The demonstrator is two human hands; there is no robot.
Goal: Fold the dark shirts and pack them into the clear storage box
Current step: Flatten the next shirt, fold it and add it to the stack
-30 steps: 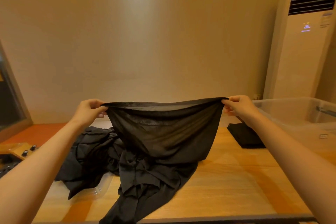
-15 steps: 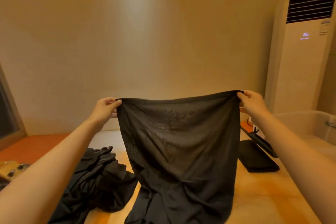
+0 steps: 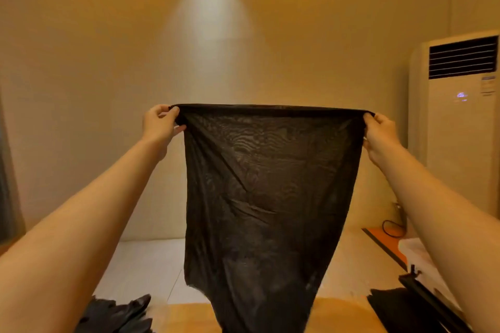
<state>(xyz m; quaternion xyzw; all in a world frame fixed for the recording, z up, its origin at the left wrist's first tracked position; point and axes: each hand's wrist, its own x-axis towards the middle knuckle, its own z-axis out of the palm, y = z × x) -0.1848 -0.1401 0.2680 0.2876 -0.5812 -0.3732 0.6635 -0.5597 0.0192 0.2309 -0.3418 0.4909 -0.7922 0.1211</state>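
1. A thin dark shirt [image 3: 270,197] hangs in the air in front of the person, stretched by one edge. Its lower part tapers down toward the tabletop [image 3: 341,317] and out of view.
2. The left hand [image 3: 159,126] pinches the left corner of that top edge, its fingers [image 3: 173,111] curled over the cloth. The right hand [image 3: 378,131] grips the other corner the same way, its fingers [image 3: 369,119] closed on the fabric.
3. The step in hand looks like spreading the shirt out ahead of folding; no fold shows in it yet.
4. One folded dark shirt [image 3: 385,311] lies on the tabletop at lower right, so some work seems done.
5. A crumpled pile of dark shirts [image 3: 119,316] sits at lower left, still unfolded, so much appears to be left.
6. The clear storage box cannot be made out plainly here, so I cannot tell whether anything is packed.
7. The tabletop is light wood. Beyond it stands a plain wall [image 3: 108,62] lit by a warm spot of light.
8. A tall white air conditioner [image 3: 460,143] stands at the right, with a cable [image 3: 391,228] looped near its foot.
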